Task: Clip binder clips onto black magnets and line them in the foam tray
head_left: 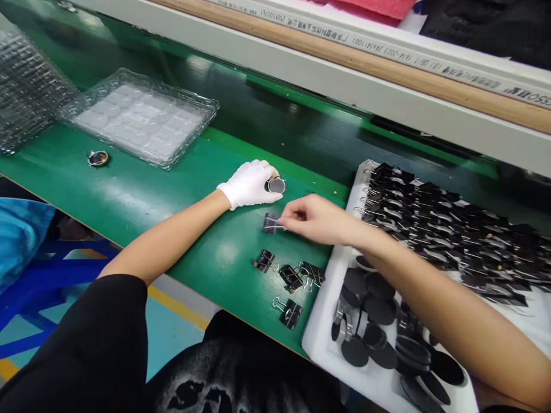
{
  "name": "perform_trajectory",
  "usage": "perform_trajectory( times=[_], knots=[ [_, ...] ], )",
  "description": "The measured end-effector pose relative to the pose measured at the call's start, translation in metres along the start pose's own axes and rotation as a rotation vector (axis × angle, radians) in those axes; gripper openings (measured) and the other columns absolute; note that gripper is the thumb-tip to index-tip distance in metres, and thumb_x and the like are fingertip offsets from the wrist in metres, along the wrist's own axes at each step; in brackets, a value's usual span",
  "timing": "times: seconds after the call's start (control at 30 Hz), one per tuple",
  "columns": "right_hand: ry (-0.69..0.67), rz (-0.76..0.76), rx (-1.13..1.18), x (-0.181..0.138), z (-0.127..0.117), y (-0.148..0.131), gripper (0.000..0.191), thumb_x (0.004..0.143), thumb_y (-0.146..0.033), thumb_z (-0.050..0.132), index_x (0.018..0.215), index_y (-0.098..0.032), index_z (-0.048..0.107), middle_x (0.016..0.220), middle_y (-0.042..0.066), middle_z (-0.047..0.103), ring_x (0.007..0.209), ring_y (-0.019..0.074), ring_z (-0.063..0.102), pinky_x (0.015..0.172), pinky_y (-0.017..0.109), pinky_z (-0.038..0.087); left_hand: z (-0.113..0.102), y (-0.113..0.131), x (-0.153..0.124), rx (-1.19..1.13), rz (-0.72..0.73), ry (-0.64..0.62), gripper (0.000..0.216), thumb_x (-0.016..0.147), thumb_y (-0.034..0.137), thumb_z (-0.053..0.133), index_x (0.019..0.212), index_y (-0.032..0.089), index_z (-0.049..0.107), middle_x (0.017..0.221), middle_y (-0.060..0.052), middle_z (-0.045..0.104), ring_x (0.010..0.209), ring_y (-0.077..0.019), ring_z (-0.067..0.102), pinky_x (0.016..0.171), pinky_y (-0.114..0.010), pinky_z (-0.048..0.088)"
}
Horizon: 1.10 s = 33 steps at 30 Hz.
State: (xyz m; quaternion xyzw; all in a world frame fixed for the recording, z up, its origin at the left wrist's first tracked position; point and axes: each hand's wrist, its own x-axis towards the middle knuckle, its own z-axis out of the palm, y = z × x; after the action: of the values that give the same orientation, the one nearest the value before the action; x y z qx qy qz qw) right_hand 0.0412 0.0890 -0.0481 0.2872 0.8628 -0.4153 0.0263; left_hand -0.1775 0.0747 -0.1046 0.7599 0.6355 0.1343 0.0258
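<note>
My left hand [252, 184], in a white glove, grips a small round metal-rimmed part with a dark disc face [276, 184] over the green bench. Just to the right and nearer to me, my bare right hand [307, 219] pinches a black binder clip [271, 223] by its wire handles; the clip is slightly blurred. Several more binder clips [291, 278] lie on the bench below that hand, one of them [290, 314] apart from the others. The clip and the round part do not touch.
A white foam tray [316, 321] on the right holds rows of clipped black pieces [447, 223] and loose dark discs [381, 310]. A clear plastic tray [142, 117] and stacked trays [28, 86] stand at left, near another round part [99, 159]. A shelf edge [301, 63] runs across the back.
</note>
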Motion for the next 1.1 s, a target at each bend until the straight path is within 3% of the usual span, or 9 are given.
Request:
perform_trajectory(
  times=[0.13, 0.23, 0.3, 0.37, 0.47, 0.53, 0.7, 0.93, 1.1],
  knots=[
    [0.007, 0.134, -0.218, 0.007, -0.044, 0.033, 0.016, 0.084, -0.031, 0.067, 0.073, -0.022, 0.074, 0.072, 0.001, 0.069, 0.069, 0.0176, 0.057, 0.065, 0.031, 0.041, -0.004, -0.003, 0.001, -0.065, -0.001, 0.009, 0.046, 0.083, 0.055, 0.067, 0.111, 0.019, 0.076, 0.107, -0.008, 0.075, 0.099, -0.0286, 0.068, 0.084, -0.038, 0.048],
    [-0.036, 0.171, -0.245, 0.018, -0.055, 0.052, 0.027, 0.087, -0.043, 0.068, 0.071, -0.022, 0.072, 0.071, 0.004, 0.068, 0.069, 0.0194, 0.057, 0.064, 0.032, 0.042, -0.008, -0.007, 0.001, -0.117, 0.101, -0.05, 0.043, 0.081, 0.052, 0.068, 0.109, 0.021, 0.077, 0.105, -0.006, 0.076, 0.099, -0.0264, 0.069, 0.084, -0.036, 0.048],
    [0.013, 0.207, -0.237, 0.025, -0.052, 0.054, 0.039, 0.091, -0.058, 0.064, 0.079, -0.022, 0.072, 0.074, 0.005, 0.067, 0.07, 0.0207, 0.058, 0.064, 0.034, 0.043, -0.009, -0.008, 0.0, -0.127, 0.179, -0.083, 0.041, 0.08, 0.051, 0.069, 0.108, 0.022, 0.078, 0.105, -0.005, 0.076, 0.098, -0.0253, 0.069, 0.083, -0.035, 0.046],
    [0.231, 0.266, -0.22, 0.033, -0.044, 0.05, 0.049, 0.097, -0.067, 0.053, 0.097, -0.022, 0.073, 0.088, 0.01, 0.07, 0.08, 0.025, 0.062, 0.072, 0.037, 0.047, -0.008, -0.007, -0.001, -0.097, 0.212, -0.095, 0.04, 0.079, 0.05, 0.071, 0.107, 0.023, 0.079, 0.103, -0.005, 0.076, 0.097, -0.0256, 0.068, 0.081, -0.035, 0.045],
    [0.627, 0.328, -0.181, 0.048, -0.023, 0.043, 0.053, 0.106, -0.061, 0.033, 0.122, -0.023, 0.066, 0.121, 0.018, 0.067, 0.113, 0.0356, 0.06, 0.096, 0.053, 0.047, -0.005, -0.003, -0.003, -0.022, 0.23, -0.103, 0.04, 0.08, 0.051, 0.071, 0.108, 0.023, 0.078, 0.102, -0.007, 0.076, 0.096, -0.0272, 0.068, 0.077, -0.036, 0.042],
    [0.724, 0.359, -0.16, 0.058, -0.007, 0.041, 0.053, 0.108, -0.057, 0.027, 0.13, -0.024, 0.062, 0.135, 0.02, 0.058, 0.13, 0.0394, 0.051, 0.108, 0.062, 0.038, -0.004, 0.0, -0.004, 0.013, 0.242, -0.113, 0.041, 0.081, 0.053, 0.07, 0.108, 0.023, 0.078, 0.104, -0.008, 0.075, 0.097, -0.0285, 0.067, 0.077, -0.037, 0.041],
    [0.744, 0.44, -0.144, 0.07, 0.017, 0.055, 0.059, 0.109, -0.057, 0.016, 0.133, -0.025, 0.059, 0.14, 0.02, 0.049, 0.138, 0.0401, 0.043, 0.113, 0.067, 0.03, -0.001, 0.008, -0.006, 0.025, 0.245, -0.167, 0.046, 0.084, 0.057, 0.071, 0.114, 0.022, 0.076, 0.11, -0.011, 0.073, 0.104, -0.032, 0.065, 0.083, -0.04, 0.04],
    [0.804, 0.406, -0.233, 0.074, 0.023, 0.088, 0.066, 0.109, -0.061, 0.008, 0.134, -0.024, 0.056, 0.137, 0.02, 0.045, 0.137, 0.0412, 0.039, 0.107, 0.072, 0.031, 0.002, 0.012, -0.005, -0.02, 0.242, -0.215, 0.044, 0.084, 0.054, 0.072, 0.113, 0.022, 0.076, 0.112, -0.01, 0.071, 0.108, -0.0312, 0.063, 0.089, -0.04, 0.04],
    [0.802, 0.457, -0.256, 0.073, 0.024, 0.086, 0.06, 0.11, -0.058, 0.011, 0.132, -0.024, 0.055, 0.143, 0.018, 0.044, 0.14, 0.0365, 0.039, 0.113, 0.068, 0.031, 0.004, 0.014, -0.004, -0.026, 0.269, -0.161, 0.043, 0.086, 0.054, 0.069, 0.111, 0.02, 0.076, 0.107, -0.01, 0.072, 0.103, -0.0297, 0.064, 0.089, -0.04, 0.04]
  ],
)
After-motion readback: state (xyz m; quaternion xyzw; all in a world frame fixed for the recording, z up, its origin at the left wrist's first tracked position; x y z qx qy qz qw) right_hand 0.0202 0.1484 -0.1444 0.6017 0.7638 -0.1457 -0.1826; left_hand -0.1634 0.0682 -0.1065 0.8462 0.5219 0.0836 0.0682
